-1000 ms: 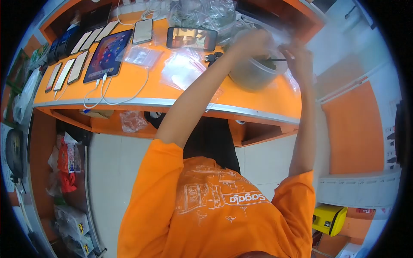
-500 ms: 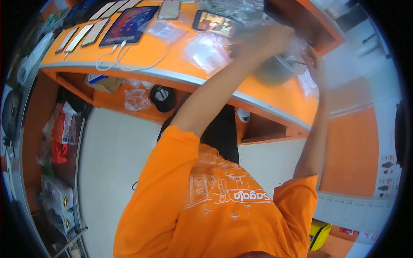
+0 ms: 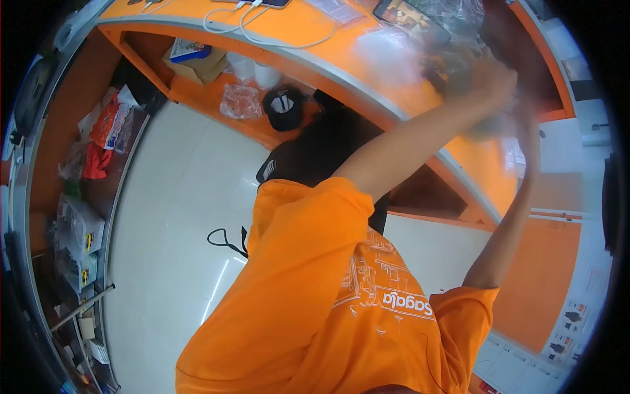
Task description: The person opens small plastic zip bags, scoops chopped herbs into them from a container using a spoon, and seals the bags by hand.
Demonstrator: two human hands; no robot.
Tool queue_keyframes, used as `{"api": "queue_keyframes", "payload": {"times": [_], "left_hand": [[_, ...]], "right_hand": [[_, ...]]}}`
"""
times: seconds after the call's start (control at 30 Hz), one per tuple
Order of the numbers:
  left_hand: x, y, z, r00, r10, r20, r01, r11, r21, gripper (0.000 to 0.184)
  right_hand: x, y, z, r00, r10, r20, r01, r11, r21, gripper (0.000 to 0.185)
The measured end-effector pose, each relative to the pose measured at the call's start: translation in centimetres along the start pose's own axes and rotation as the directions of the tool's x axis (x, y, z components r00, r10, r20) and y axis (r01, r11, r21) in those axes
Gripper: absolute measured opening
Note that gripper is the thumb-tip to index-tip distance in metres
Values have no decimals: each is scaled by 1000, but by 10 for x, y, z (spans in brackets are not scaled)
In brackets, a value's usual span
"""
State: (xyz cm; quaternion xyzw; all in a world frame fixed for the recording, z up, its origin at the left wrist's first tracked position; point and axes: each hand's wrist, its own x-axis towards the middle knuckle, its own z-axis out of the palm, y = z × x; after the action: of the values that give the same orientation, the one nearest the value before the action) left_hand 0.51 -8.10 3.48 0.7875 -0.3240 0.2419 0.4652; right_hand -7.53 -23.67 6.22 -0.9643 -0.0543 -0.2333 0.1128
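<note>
My left hand [image 3: 495, 82] is over a blurred, clear round tub [image 3: 485, 128] with something greenish in it, near the right end of the orange table [image 3: 351, 52]. Its fingers are smeared by motion, and I cannot make out what they hold. Just right of the tub, my right hand [image 3: 525, 118] is very blurred and its fingers cannot be made out. Clear plastic bags [image 3: 388, 54] lie left of the tub. A dark-framed phone [image 3: 413, 20] with a lit screen is beyond them.
White cables [image 3: 282, 44] lie near the table's front edge. On the shelf below are a black cap [image 3: 283, 107], a crumpled clear bag [image 3: 240, 102] and a cardboard box [image 3: 197, 65]. Shelves with plastic bins [image 3: 82, 226] stand at the left.
The view has swung so that the table and both hands appear farther right, and most phones and the tablet have left the view. The thin dark tool seen earlier at my right hand is lost in blur.
</note>
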Motion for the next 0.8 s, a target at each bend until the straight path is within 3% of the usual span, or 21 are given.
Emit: {"api": "queue_keyframes", "payload": {"times": [0.07, 0.1, 0.2, 0.27, 0.33, 0.43, 0.5, 0.6, 0.7, 0.8], "left_hand": [[1, 2, -2, 999, -1, 53, 0, 1000, 8, 18], [3, 1, 3, 999, -12, 44, 11, 1000, 17, 18], [7, 0, 14, 998, -49, 30, 48, 998, 35, 18], [8, 2, 15, 996, -83, 40, 82, 996, 36, 18], [7, 3, 9, 994, -88, 66, 85, 995, 44, 18], [6, 3, 5, 992, -91, 86, 86, 994, 63, 20], [6, 4, 5, 991, -104, 86, 97, 992, 76, 21], [6, 5, 6, 990, -124, 69, 117, 988, 98, 21], [7, 3, 9, 992, -110, 58, 103, 990, 100, 19], [8, 3, 7, 995, -89, 53, 86, 995, 50, 16]], "right_hand": [[2, -11, 0, 997, -37, -74, 35, 999, -38, 24], [5, -9, -8, 979, 193, 67, -184, 975, -125, 31], [11, 9, -10, 914, 369, 166, -377, 926, 16, 34], [6, 12, 0, 996, 82, 26, -84, 994, 73, 32], [5, 12, 3, 1000, -24, -5, 24, 999, 23, 31], [12, 11, -4, 988, 124, 90, -119, 991, -59, 32], [14, 5, -1, 963, 233, 139, -240, 970, 41, 34], [18, 20, 10, 1000, 5, -14, -3, 994, 105, 34], [18, 14, 6, 987, 153, 53, -156, 985, 73, 28], [24, 29, 4, 1000, -23, -12, 24, 997, 77, 24]]}}
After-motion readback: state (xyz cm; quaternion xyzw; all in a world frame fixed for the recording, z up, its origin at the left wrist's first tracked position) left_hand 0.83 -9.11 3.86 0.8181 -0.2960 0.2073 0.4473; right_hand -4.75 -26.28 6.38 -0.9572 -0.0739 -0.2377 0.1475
